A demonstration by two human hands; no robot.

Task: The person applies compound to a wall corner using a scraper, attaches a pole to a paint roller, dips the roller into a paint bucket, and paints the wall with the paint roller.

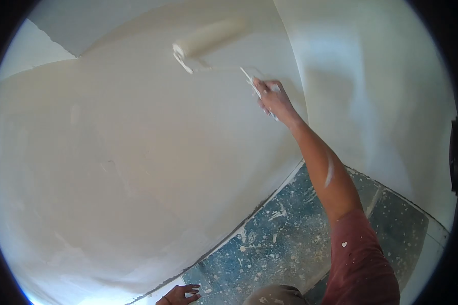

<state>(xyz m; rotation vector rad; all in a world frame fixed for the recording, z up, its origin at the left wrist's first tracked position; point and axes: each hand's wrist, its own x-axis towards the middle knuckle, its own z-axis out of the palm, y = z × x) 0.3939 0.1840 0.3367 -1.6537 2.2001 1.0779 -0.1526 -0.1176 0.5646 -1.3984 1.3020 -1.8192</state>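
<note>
My right hand (275, 99), streaked with white paint, is wrapped round the handle of a paint roller (208, 36). The roller's pale, paint-coated sleeve lies against the wall (137, 137) near the top of the view, slightly blurred. Its wire frame runs from the sleeve's left end across to the handle. Low in the view, my left hand (180, 296) hangs near the foot of the wall, partly cut off by the lower edge. Its fingers are apart and nothing shows in them.
A second wall (371, 101) meets the first at a corner on the right. Blue-grey floor tiles (269, 239) spattered with paint lie below. A grey area (102, 20) with a ragged edge shows at the upper left. A dark object (454, 157) sits at the right edge.
</note>
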